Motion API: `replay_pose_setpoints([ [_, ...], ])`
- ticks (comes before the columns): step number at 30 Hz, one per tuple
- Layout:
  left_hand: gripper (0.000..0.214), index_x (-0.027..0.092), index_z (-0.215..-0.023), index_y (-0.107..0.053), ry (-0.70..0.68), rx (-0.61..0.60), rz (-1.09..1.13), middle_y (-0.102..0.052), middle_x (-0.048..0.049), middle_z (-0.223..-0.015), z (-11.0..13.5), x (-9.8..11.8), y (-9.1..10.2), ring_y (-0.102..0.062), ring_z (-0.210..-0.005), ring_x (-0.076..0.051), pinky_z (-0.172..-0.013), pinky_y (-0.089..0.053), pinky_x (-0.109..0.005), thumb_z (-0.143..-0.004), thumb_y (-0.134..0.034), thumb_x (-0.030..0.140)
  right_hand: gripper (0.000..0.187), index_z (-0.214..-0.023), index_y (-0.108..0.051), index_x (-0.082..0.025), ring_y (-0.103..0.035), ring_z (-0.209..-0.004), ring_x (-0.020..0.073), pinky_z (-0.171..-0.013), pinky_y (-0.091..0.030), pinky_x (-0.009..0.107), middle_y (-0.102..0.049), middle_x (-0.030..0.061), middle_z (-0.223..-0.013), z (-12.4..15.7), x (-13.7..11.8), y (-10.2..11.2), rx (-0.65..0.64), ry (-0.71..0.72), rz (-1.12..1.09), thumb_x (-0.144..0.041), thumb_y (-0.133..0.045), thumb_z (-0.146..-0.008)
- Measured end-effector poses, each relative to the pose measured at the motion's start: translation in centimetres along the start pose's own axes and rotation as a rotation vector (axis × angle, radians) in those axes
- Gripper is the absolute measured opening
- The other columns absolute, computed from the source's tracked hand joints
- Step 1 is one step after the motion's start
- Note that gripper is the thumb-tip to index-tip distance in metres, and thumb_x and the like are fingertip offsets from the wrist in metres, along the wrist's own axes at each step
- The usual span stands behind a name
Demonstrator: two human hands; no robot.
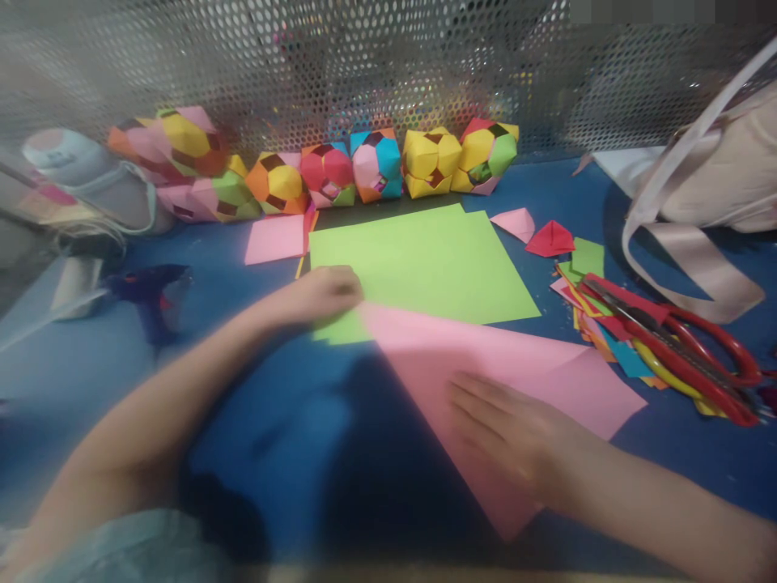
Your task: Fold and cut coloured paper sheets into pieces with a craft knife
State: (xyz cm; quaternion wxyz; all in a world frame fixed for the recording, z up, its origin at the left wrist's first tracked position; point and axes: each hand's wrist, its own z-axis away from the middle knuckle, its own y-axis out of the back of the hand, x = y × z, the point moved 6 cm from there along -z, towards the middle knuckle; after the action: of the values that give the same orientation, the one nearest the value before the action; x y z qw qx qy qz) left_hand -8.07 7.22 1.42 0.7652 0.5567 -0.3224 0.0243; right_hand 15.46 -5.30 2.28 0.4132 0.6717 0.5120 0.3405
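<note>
A pink sheet of paper (515, 364), folded into a triangle, lies on the blue table (291, 421). My right hand (510, 429) rests flat on it, fingers stretched out and together. My left hand (324, 293) is curled with its fingertips pinching the pink sheet's upper left corner. Under that corner lies a green square sheet (425, 263). The picture is somewhat blurred.
A row of several multicoloured paper cubes (328, 174) lines the perforated metal back wall. Red scissors (685, 340) lie on a pile of coloured scraps at the right, a beige bag (716, 186) behind them. A glue gun (151, 295) and a small pink sheet (276, 239) lie at the left.
</note>
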Motion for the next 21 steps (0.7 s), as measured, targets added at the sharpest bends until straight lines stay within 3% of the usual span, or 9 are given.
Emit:
replay_pose_setpoints([
  [8,0.019,0.016,-0.082,-0.066,0.025,-0.036,0.082,-0.061,-0.0043,-0.086,-0.08,-0.68,0.17,-0.06,-0.081,-0.015,-0.075,-0.047,-0.028,-0.084,-0.052,0.03,0.025,-0.099,-0.073,-0.009,-0.069,-0.101,0.0242,-0.091,-0.059,0.041,-0.073,0.0152,-0.106,0.34,0.05,-0.36,-0.034,0.017,-0.019,-0.01,-0.049,-0.092],
  [21,0.021,0.015,-0.083,-0.066,0.057,-0.053,0.079,-0.061,-0.0064,-0.089,-0.15,-0.57,0.12,-0.06,-0.083,-0.017,-0.076,-0.048,-0.03,-0.082,-0.051,0.031,0.035,-0.09,-0.073,-0.007,-0.071,-0.094,0.0264,-0.084,-0.062,0.043,-0.075,0.0152,-0.098,-0.13,0.19,0.19,0.024,-0.013,-0.055,-0.005,-0.039,-0.093],
])
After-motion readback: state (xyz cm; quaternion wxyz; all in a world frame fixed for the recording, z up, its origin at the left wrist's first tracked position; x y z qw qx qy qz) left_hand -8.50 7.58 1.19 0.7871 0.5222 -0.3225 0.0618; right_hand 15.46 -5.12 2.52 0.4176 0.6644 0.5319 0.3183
